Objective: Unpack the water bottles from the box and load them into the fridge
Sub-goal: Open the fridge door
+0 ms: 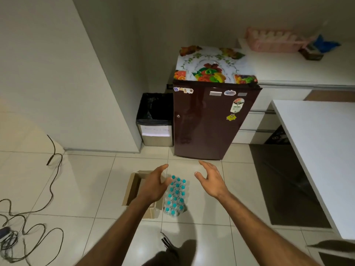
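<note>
Standing shut against back wall, fridge (209, 123); door needs opening first. Bin (156, 120) just left of it, white table (322, 150) right, cables (28, 217) on floor left. Cardboard box (134, 187) open on tiles, bottle pack (176, 194) touching its right side. Pack likely heavy, wrap slippery, bottles squashy; grip both long sides low. Left hand (153, 187) and right hand (211, 181) hover above, fingers spread, holding nothing.

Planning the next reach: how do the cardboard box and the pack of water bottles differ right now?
The cardboard box lies open, brown, showing no bottles inside; the pack of water bottles is clear with teal caps, already out. The box is partly hidden behind the left hand; the pack shows almost whole. Both sit side by side on the tiled floor.
</note>
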{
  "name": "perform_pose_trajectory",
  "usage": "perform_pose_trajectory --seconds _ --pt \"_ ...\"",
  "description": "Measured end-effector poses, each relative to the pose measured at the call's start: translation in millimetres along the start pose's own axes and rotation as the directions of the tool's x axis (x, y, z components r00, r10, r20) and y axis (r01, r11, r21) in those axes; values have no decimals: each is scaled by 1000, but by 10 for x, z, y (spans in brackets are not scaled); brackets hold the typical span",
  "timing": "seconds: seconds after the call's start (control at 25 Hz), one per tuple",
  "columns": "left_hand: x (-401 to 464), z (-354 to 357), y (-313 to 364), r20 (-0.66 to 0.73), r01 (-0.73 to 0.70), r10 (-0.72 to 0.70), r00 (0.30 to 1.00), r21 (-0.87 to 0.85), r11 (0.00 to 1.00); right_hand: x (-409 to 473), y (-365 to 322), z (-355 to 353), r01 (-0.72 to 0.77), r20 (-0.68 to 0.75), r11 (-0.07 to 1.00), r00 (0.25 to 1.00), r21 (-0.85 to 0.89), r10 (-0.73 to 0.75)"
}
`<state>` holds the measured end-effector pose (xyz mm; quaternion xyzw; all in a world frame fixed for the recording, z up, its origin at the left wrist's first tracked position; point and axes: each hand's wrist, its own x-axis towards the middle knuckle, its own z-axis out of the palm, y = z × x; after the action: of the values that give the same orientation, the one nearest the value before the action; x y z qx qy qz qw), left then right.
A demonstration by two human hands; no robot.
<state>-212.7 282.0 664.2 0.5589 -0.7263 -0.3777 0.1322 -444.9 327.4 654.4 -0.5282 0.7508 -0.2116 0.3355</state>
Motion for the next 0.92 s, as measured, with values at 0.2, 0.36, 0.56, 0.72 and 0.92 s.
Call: perform_pose_trajectory --seconds 0.2,0.36,0.56,0.72,0.92 --pt "771 -302 -47 -54 -61 62 997 31 998 484 -98 -260 3 -175 999 985 45 5" --pt "1427 -518 74 -74 -154 155 985 24 988 1025 -317 -565 39 -198 999 980 32 -32" --pt "2312 -705 336 -68 -196 201 977 74 978 1840 -587 -928 109 -197 994 975 8 -106" --pt "3050 -750 620 -64 -144 149 987 84 986 2654 -611 -1215 167 -156 986 974 -12 -166" --pt "3980 -812 1074 -45 -152 157 987 114 982 3665 -575 -1649 220 -126 972 965 -82 -229"
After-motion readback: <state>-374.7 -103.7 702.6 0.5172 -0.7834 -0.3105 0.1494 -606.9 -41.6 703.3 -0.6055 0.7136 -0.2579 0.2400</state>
